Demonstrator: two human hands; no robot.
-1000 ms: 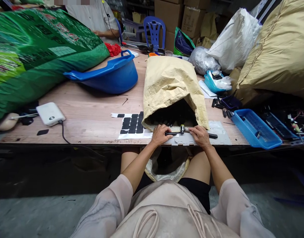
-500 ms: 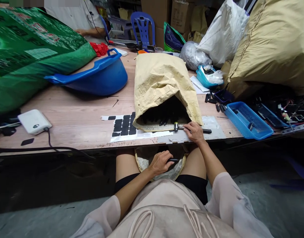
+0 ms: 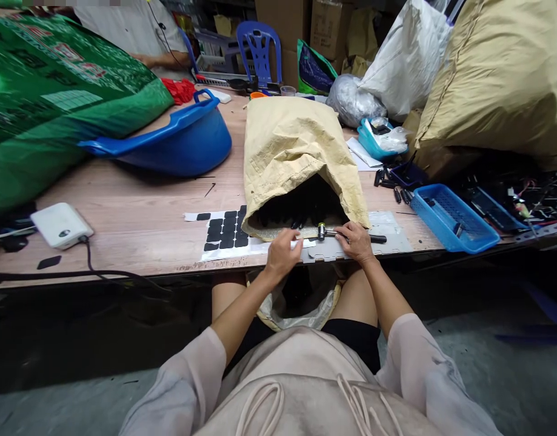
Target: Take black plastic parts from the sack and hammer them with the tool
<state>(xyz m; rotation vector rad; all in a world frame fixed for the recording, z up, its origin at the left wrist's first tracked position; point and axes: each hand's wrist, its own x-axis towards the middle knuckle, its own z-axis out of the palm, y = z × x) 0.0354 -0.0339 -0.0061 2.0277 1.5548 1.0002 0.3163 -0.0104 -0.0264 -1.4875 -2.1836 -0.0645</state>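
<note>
My right hand (image 3: 354, 242) is closed round the handle of a small hammer (image 3: 322, 232). The hammer lies level just above the grey plate (image 3: 391, 236) at the table's front edge, head to the left. My left hand (image 3: 283, 251) is at the lower lip of a tan woven sack (image 3: 296, 133), fingers curled together; whatever they hold is hidden. Slim black pieces (image 3: 300, 219) lie inside the sack's dark mouth, close to those fingertips. On my lap, between the thighs, a second sack (image 3: 326, 310) hangs open with something black in it.
A white sheet of black stickers (image 3: 228, 229) lies left of the sack. Beyond are a blue basin (image 3: 178, 142) and a green sack (image 3: 78, 91). A white box (image 3: 62, 225) with cables is at left. To the right sits a blue basket (image 3: 455, 218). Someone's arm (image 3: 169, 59) shows at the back.
My left hand has risen from above the lap sack to the mouth of the sack on the table. The black piece it held there no longer shows. My right hand keeps the hammer in place.
</note>
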